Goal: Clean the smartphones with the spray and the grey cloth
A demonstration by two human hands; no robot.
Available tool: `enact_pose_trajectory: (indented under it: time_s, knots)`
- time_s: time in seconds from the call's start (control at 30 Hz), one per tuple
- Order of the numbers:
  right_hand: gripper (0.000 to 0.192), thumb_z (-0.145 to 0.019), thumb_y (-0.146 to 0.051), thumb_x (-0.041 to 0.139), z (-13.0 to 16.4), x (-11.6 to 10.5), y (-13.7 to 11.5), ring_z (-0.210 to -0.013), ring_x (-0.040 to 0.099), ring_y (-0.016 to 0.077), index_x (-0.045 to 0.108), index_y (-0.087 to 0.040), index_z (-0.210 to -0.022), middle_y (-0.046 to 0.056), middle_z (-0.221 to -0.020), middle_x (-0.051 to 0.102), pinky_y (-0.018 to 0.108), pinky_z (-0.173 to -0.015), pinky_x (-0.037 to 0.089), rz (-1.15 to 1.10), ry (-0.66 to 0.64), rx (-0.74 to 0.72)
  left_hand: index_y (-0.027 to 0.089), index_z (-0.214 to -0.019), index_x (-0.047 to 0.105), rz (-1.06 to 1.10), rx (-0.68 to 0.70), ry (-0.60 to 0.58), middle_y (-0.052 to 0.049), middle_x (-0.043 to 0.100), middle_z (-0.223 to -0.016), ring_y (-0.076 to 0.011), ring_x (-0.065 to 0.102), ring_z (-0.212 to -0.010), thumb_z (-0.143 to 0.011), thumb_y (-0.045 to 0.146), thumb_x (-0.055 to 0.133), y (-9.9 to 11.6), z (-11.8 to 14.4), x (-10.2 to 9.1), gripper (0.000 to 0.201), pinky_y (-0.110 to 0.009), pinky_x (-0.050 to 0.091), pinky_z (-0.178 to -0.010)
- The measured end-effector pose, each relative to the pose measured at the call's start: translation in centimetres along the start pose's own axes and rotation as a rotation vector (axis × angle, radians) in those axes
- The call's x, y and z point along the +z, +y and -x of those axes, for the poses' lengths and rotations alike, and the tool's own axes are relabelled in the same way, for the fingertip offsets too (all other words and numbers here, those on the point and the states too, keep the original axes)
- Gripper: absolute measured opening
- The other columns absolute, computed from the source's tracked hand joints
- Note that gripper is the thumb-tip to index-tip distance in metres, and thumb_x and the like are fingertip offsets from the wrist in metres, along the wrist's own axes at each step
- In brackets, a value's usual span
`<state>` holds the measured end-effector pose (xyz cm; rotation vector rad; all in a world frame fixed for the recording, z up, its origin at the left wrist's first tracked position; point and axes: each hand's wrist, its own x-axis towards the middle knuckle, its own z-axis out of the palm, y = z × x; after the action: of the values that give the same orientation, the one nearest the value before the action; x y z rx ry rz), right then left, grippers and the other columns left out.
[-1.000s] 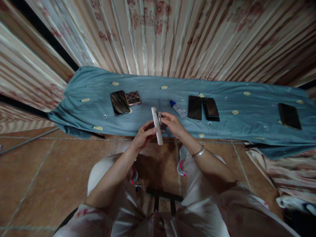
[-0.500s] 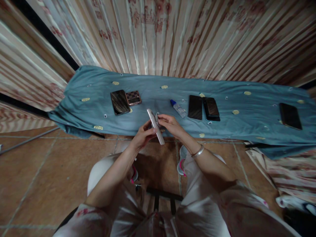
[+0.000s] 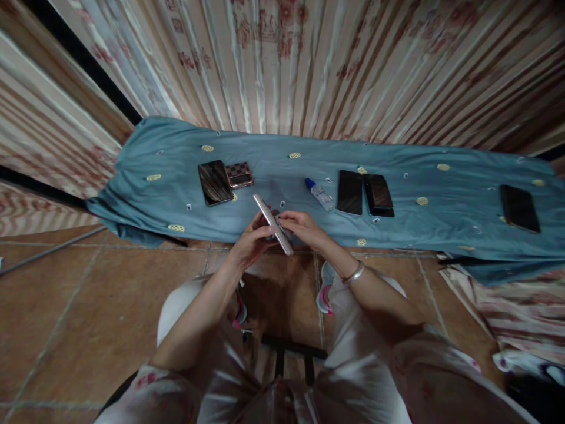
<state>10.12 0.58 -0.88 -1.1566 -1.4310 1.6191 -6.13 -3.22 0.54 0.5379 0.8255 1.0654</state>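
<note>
My left hand [image 3: 255, 237] is wrapped round a slim, silver-edged phone [image 3: 272, 224], thumb on the near side. The phone is held edge-up and tilted, just over the front edge of the cloth-covered table. At its right side, my right hand [image 3: 301, 226] has its fingers drawn together by the phone's other face. Something small and greyish shows at those fingertips, too unclear to name. Beyond the hands lie a clear bottle with a blue cap [image 3: 320, 195] and, to the left, a dark phone [image 3: 215, 183] beside a checkered case [image 3: 239, 175].
A teal cloth [image 3: 273, 154] covers the long table. On its right part lie a dark tablet-like device [image 3: 350, 192], stacked dark phones [image 3: 378, 195] and a lone dark phone [image 3: 519, 208]. Patterned curtains [image 3: 282, 65] hang behind. Below are floor tiles [image 3: 79, 306] and a dark bar.
The phone's upper end has tipped further left in my left hand. My right hand has moved slightly down and left, its fingers closer in at the phone.
</note>
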Motion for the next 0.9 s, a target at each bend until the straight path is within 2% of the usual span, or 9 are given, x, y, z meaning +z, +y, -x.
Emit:
enact_pose_trajectory:
  time_s: [0.13, 0.27, 0.37, 0.53, 0.6, 0.77, 0.9]
  knots:
    - [0.027, -0.073, -0.042, 0.071, 0.3, 0.3, 0.0, -0.068, 0.059, 0.0120, 0.069, -0.016, -0.082, -0.002, -0.074, 0.069, 0.024, -0.066, 0.045, -0.046, -0.028, 0.028, 0.029, -0.125, 0.058, 0.034, 0.046, 0.043, -0.001, 0.070, -0.107, -0.0179, 0.064, -0.096, -0.060, 0.014, 0.079, 0.8, -0.2, -0.4, 0.070, -0.034, 0.049, -0.085]
    - [0.031, -0.072, -0.044, 0.073, 0.8, 0.6, -0.2, -0.066, 0.059, 0.0111, 0.070, -0.016, -0.084, -0.001, -0.074, 0.069, 0.023, -0.064, 0.044, -0.104, -0.095, 0.073, 0.025, -0.121, 0.057, 0.063, 0.084, 0.044, -0.004, 0.072, -0.105, -0.0246, 0.064, -0.111, -0.060, 0.016, 0.080, 1.6, -0.3, -0.6, 0.066, -0.040, 0.047, -0.091]
    - [0.033, -0.070, -0.046, 0.075, 1.2, 0.8, -0.2, -0.061, 0.055, 0.0090, 0.070, -0.015, -0.082, -0.002, -0.070, 0.067, 0.021, -0.059, 0.041, -0.143, -0.116, 0.120, 0.025, -0.113, 0.058, 0.084, 0.105, 0.075, -0.002, 0.073, -0.099, -0.0246, 0.067, -0.105, -0.060, 0.016, 0.079, 2.1, -0.4, -0.9, 0.057, -0.044, 0.048, -0.092]
    - [0.036, -0.069, -0.049, 0.076, 1.7, 0.6, 0.3, -0.056, 0.052, 0.0079, 0.070, -0.015, -0.079, -0.001, -0.068, 0.066, 0.020, -0.054, 0.039, -0.144, -0.136, 0.128, 0.026, -0.105, 0.056, 0.113, 0.146, 0.154, 0.002, 0.072, -0.089, -0.0174, 0.068, -0.088, -0.060, 0.013, 0.079, 2.4, -0.7, -1.1, 0.052, -0.042, 0.052, -0.087]
    - [0.037, -0.068, -0.050, 0.076, 1.8, 0.5, 0.3, -0.057, 0.054, 0.0084, 0.070, -0.016, -0.081, -0.001, -0.069, 0.066, 0.021, -0.055, 0.041, -0.126, -0.076, 0.078, 0.026, -0.102, 0.055, 0.110, 0.154, 0.192, 0.003, 0.071, -0.086, -0.0149, 0.066, -0.080, -0.057, 0.012, 0.080, 2.3, -0.8, -1.1, 0.053, -0.040, 0.053, -0.082]
    - [0.036, -0.081, -0.049, 0.066, 2.7, 0.8, -0.6, -0.074, 0.064, 0.0133, 0.071, -0.019, -0.100, 0.003, -0.086, 0.072, 0.026, -0.070, 0.050, -0.013, 0.092, -0.202, 0.024, -0.100, 0.055, 0.068, 0.158, 0.250, 0.004, 0.067, -0.081, -0.0132, 0.063, -0.073, -0.053, 0.016, 0.084, 1.6, -1.0, -0.7, 0.056, -0.032, 0.054, -0.072]
    - [0.029, -0.085, -0.038, 0.064, 3.6, 1.5, -1.3, -0.079, 0.065, 0.0153, 0.071, -0.022, -0.108, 0.003, -0.094, 0.073, 0.029, -0.079, 0.052, 0.277, 0.140, -0.371, 0.024, -0.104, 0.054, 0.024, 0.169, 0.259, 0.006, 0.065, -0.075, -0.0130, 0.062, -0.069, -0.049, 0.020, 0.088, 0.9, -1.0, -0.2, 0.064, -0.027, 0.052, -0.064]
